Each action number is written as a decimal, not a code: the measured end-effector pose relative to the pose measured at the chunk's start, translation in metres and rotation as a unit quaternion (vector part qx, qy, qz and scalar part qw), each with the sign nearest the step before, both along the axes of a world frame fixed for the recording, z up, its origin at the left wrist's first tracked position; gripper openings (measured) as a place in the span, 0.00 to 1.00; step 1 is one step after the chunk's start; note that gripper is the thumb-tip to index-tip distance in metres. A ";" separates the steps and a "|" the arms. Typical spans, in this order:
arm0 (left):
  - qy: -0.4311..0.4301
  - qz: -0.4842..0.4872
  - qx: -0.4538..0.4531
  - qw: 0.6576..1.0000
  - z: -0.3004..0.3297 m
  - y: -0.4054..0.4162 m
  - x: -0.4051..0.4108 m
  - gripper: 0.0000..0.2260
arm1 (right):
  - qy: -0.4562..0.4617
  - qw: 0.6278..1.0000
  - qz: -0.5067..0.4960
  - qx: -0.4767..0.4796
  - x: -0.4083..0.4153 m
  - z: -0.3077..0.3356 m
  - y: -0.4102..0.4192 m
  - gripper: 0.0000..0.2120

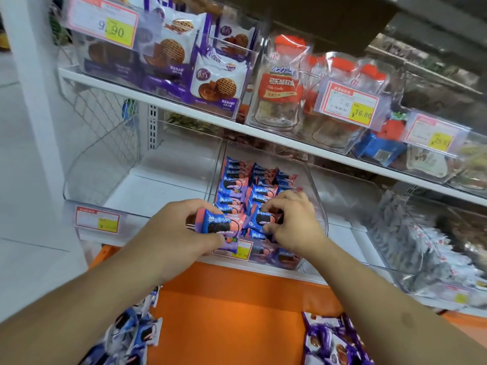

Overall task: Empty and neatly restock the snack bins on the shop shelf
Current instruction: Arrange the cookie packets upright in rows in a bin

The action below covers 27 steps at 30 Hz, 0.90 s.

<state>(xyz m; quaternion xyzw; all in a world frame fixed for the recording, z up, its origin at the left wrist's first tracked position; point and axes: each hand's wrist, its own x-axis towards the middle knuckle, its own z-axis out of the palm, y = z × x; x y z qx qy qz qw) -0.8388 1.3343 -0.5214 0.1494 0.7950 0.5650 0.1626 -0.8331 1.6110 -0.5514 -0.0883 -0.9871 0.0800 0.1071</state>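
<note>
Snack bins on the lower shelf, noted left to right. Far left: clear bin [137,180] standing bare inside, price tag [97,219] clipped to its front lip. Just beside it, the middle bin [320,206], partly filled with blue-and-pink cookie packets [253,180] set on edge in rows toward the back.

Left hand [181,227]: fingers curled round one cookie packet [218,222], held above the front rim of the middle bin. Right hand [292,219]: fingertips pinching a second packet [264,217] at the near end of the rows, apparently seating it upright.

Right of that, another clear bin [421,246] heaped with silvery wrapped snacks. Below the shelf, an orange surface [232,312] with loose packets lying at lower left [131,333] and purple ones at lower right [332,341], presumably stock waiting to go back in.

Handling judgement: packets look light, the film wrappers soft and slick, likely crinkly; the cookie inside is probably brittle, so squeezing hard risks crumbling. Best taken by the flat faces or crimped ends with a gentle pinch, then slid in on edge against the neighbour so the row holds itself up. Restocking of the middle bin appears well along, the front section not yet full
</note>
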 end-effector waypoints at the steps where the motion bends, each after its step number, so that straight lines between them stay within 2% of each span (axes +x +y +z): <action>1: 0.000 0.001 0.004 1.000 0.002 0.000 0.002 0.14 | -0.003 1.000 -0.005 0.001 0.001 0.001 0.000 0.17; 7: -0.019 0.014 0.028 0.999 0.004 0.002 0.007 0.15 | -0.018 1.000 -0.001 -0.003 0.017 0.013 -0.009 0.25; 9: -0.019 0.022 0.040 0.999 0.003 0.003 0.007 0.15 | 0.023 0.993 0.023 -0.114 0.031 0.026 -0.020 0.26; 11: -0.012 0.025 0.053 0.998 0.003 0.004 0.006 0.14 | 0.031 0.942 0.089 -0.321 0.044 0.039 -0.038 0.22; 12: -0.004 0.019 0.056 0.998 0.002 0.005 0.006 0.13 | 0.022 0.910 0.130 -0.392 0.049 0.045 -0.048 0.19; 13: 0.002 0.008 0.059 0.998 0.002 0.005 0.006 0.13 | 0.010 0.894 0.160 -0.419 0.052 0.048 -0.056 0.16; 15: 0.013 -0.019 0.064 0.998 0.002 0.006 0.007 0.12 | 0.003 0.900 0.172 -0.401 0.051 0.048 -0.070 0.13; 17: 0.038 -0.016 0.055 0.998 -0.002 0.007 0.005 0.13 | 0.029 0.916 0.138 -0.376 0.043 0.047 -0.074 0.13; 20: 0.159 0.020 -0.056 0.985 -0.006 0.003 -0.004 0.23 | 0.071 0.936 0.071 -0.336 0.024 0.045 -0.064 0.14; 22: 0.229 -0.010 -0.149 0.962 -0.006 0.001 -0.007 0.32 | 0.102 0.957 0.035 -0.269 0.005 0.041 -0.053 0.13; 25: 0.247 -0.080 -0.249 0.933 -0.010 0.002 -0.010 0.37 | 0.091 0.975 0.035 -0.201 -0.027 0.031 -0.045 0.11; 27: 0.262 -0.092 -0.262 0.924 -0.020 0.003 -0.014 0.37 | 0.074 0.982 0.048 -0.169 -0.048 0.023 -0.042 0.10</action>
